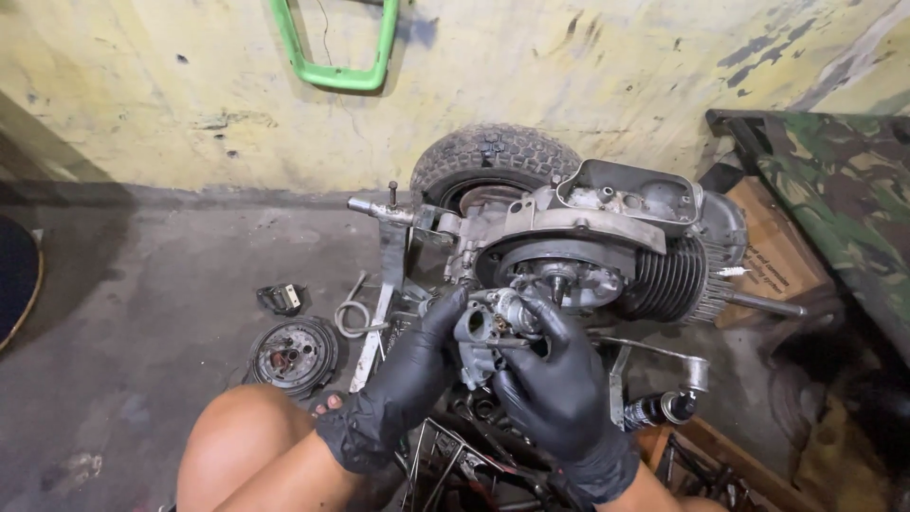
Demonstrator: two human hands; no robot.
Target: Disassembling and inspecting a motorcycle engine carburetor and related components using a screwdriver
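– What's the room like?
– I see a grey concrete floor (142, 313), a peeling yellow wall (190, 85); an engine (588, 251) sits against it.
– Your hands?
– My left hand (403, 384) and right hand (559, 384), black-gloved, both grip a small carburettor (488, 327) just before the engine.

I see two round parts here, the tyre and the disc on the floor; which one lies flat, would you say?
The dark round disc lies flat on the concrete floor, left of the left hand. The knobbly tyre stands upright on the engine.
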